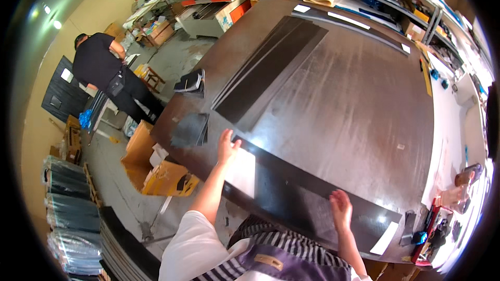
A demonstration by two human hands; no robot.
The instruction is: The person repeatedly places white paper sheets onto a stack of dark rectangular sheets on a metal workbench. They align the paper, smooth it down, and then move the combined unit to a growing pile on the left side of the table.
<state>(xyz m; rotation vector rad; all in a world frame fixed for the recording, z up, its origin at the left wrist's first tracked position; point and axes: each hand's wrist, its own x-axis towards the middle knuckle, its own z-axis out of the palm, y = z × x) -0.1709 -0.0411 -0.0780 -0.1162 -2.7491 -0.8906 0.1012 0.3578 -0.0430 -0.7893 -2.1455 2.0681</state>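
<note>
The left hand (pixel 227 148) and right hand (pixel 341 209) (both unclenched, empty) are at a long black panel (pixel 291 184).

No legible lettering or numbers

my white sleeve (pixel 190 242) at seven o'clock, my purple apron (pixel 254 256) striped black and white at six, black panel (pixel 291 192) at five (white near each end), dark brown tabletop (pixel 375 104) toward two, tan cardboard box (pixel 165 178) at eight, co-worker's black clothes (pixel 96 60) at ten
</note>
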